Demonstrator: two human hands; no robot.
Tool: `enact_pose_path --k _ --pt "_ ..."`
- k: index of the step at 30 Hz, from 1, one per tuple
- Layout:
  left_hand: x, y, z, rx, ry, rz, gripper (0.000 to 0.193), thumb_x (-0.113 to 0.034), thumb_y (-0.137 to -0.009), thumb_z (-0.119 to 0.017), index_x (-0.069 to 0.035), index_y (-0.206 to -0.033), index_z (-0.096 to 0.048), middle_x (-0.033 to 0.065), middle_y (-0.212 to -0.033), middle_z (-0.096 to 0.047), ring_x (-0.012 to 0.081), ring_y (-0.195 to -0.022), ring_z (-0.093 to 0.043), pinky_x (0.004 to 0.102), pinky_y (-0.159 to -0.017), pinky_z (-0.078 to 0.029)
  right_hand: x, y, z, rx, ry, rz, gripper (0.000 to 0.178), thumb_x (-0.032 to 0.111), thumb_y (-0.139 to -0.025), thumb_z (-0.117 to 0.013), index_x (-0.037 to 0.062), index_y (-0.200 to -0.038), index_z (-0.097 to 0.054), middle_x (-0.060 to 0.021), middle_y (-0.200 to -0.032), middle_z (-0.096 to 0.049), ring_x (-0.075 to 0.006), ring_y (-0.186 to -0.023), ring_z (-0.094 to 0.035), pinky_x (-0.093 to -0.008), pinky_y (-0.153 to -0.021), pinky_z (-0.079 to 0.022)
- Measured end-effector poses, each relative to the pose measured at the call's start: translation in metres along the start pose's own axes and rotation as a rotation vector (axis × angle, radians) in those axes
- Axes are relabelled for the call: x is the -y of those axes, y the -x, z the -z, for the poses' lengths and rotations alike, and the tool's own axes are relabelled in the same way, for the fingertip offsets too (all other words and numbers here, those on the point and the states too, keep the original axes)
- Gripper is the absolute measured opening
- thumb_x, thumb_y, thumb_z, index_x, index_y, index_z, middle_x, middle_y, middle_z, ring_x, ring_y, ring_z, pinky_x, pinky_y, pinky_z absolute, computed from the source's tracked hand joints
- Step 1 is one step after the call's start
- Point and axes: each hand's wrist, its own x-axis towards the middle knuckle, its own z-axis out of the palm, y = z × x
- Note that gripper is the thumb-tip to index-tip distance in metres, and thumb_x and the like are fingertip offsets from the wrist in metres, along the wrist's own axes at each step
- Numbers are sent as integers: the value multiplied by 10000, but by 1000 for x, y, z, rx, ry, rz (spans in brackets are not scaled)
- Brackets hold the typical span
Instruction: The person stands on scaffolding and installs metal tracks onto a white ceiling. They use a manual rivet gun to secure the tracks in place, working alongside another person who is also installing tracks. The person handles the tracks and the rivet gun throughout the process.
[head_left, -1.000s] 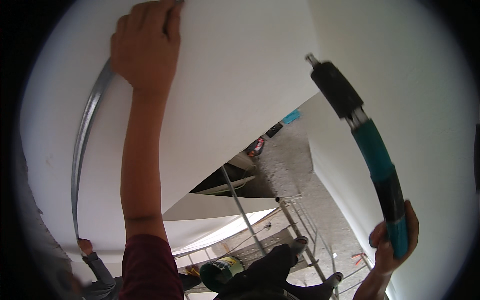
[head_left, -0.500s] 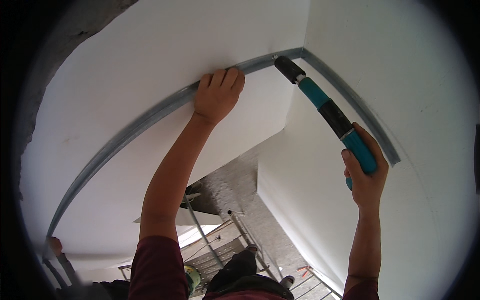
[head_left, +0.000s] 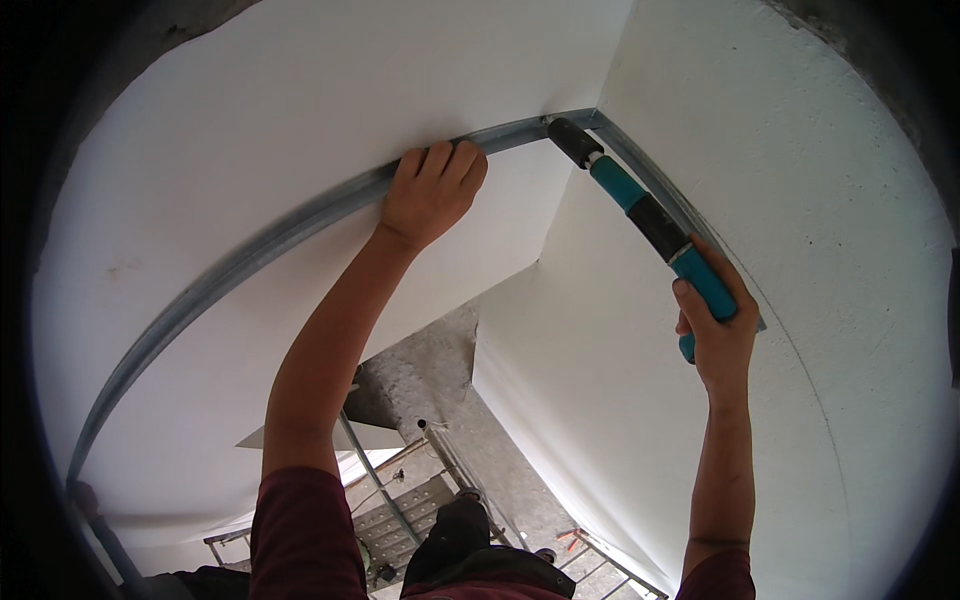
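A long grey metal channel (head_left: 250, 250) runs along the white wall, bending in the fisheye view. My left hand (head_left: 432, 195) has its fingers hooked over the top of the channel and holds it against the wall. My right hand (head_left: 722, 325) is wrapped round the lower grip of a teal and black tube-shaped nail gun (head_left: 655, 228). The nail gun slants up to the left, its black muzzle against the channel near the corner. Another grey metal channel (head_left: 640, 165) meets the corner and runs along the right wall, partly hidden behind the nail gun and my right hand.
A co-worker's hand (head_left: 88, 498) is at the channel's far left end. Below are a perforated scaffold platform (head_left: 405, 515), metal rails (head_left: 455, 465) and grey concrete floor (head_left: 425, 365). A thin curved line (head_left: 815, 390) marks the right wall (head_left: 880, 280).
The view has shifted slightly, showing more of the right wall and its line. My right hand and the nail gun sit a little further left. Both hands keep their holds.
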Motion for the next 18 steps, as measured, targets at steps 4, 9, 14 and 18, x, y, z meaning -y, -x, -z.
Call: enact_pose_path --k 4,9,14,18 --pt "-3 -8 0 -10 25 8 59 -135 -750 -631 -145 -753 -573 -25 -793 -462 119 -731 -476 276 -617 -368 2 -14 9 56 -16 -41 480 115 -850 -676 61 -1316 -575 -8 -723 -586 -70 -545 -548 -208 -479 -456" --pt "5 -9 14 113 68 64 67 -191 -778 -648 -153 -808 -602 -24 -855 -525 148 -830 -517 310 -688 -407 5 -17 -1 135 -145 30 526 74 -847 -647 108 -1363 -546 -11 -720 -558 -69 -550 -548 -206 -481 -469" --pt "24 -24 79 347 56 214 457 -408 -846 -663 -145 -1209 -577 1 -1142 -563 196 -1017 -534 377 -874 -403 1 -18 0 137 -100 -28 518 65 -863 -610 127 -1372 -541 -7 -705 -543 -67 -527 -527 -200 -477 -465" --pt "152 1 138 143 -270 282 573 -504 -861 -638 -118 -1277 -562 84 -1236 -573 240 -1109 -554 455 -884 -433 2 -18 4 154 -125 4 513 61 -881 -579 77 -1389 -513 2 -647 -507 -58 -510 -491 -202 -471 -429"
